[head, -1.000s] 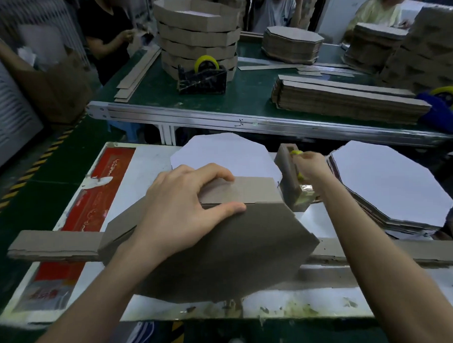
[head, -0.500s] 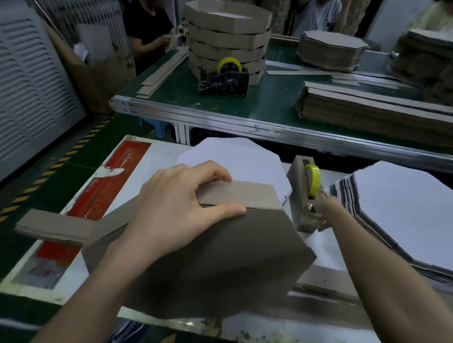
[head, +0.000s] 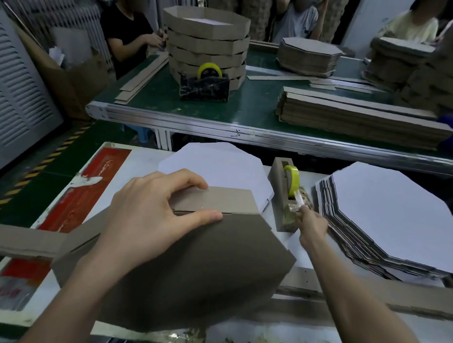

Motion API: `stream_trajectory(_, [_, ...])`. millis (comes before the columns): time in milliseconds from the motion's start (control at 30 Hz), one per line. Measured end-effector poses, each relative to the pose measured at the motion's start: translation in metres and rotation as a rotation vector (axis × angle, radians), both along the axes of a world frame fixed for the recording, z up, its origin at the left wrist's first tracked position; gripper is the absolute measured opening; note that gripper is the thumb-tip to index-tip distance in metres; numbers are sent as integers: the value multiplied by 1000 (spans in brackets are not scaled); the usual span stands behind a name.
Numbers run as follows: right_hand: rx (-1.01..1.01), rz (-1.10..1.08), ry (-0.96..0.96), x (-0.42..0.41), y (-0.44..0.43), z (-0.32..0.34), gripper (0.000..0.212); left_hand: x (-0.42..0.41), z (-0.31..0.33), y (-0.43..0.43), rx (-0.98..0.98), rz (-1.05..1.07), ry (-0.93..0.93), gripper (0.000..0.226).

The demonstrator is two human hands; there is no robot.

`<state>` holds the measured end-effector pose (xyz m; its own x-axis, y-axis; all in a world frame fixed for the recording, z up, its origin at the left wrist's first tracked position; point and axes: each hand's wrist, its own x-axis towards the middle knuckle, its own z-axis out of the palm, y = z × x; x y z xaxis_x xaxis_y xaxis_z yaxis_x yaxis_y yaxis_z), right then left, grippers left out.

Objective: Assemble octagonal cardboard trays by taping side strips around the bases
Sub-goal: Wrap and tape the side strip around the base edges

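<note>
A brown octagonal base (head: 203,269) lies tilted toward me on the white worktable, with a brown side strip (head: 221,199) folded up along its far edge. My left hand (head: 155,220) grips that joint, fingers over the strip and thumb along the seam. To the right stands a cardboard tape dispenser (head: 281,195) with a yellow tape roll (head: 292,180). My right hand (head: 310,223) pinches the clear tape end (head: 298,201) drawn from the roll. A white octagonal sheet (head: 215,166) lies behind the base.
A stack of white-faced octagonal bases (head: 391,217) sits at the right. Loose side strips (head: 25,240) lie across the table's near side. Beyond is a green conveyor table (head: 256,103) with finished trays (head: 208,41), a black tape dispenser (head: 204,88), strip stacks (head: 359,115), and people working.
My right hand has come down from the top of the dispenser to its front and now draws out a short length of tape. The left hand keeps its hold.
</note>
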<state>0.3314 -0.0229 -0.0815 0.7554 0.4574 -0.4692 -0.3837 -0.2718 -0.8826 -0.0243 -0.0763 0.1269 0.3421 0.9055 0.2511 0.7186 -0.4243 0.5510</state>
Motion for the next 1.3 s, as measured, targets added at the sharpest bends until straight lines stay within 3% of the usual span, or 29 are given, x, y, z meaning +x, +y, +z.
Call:
stream_trajectory(533, [-47,58,-148,8,-18,-30,14,-27,-10,-1,6,-86,-84,52])
stream_trajectory(800, [-208,53,-256,11,-21,-27,10,-41,-15,0,5,-93,-116,52])
stream_trajectory(900, [-187,48,-263,3,-26,-28,22,-41,-14,1,-1,-96,-85,55])
stream_trajectory(1000, [-129,143,-203,-19,-21,-13,18,-41,-13,4,-39,-120,-40,56])
stream_trajectory(1133, [-29,453,-230,-67,4,43,18,-44,-12,10,-75,-185,-17,45])
stream_trajectory(1300, [90,752,-544,-124,14,143,20,-56,-13,12,-101,-323,33,41])
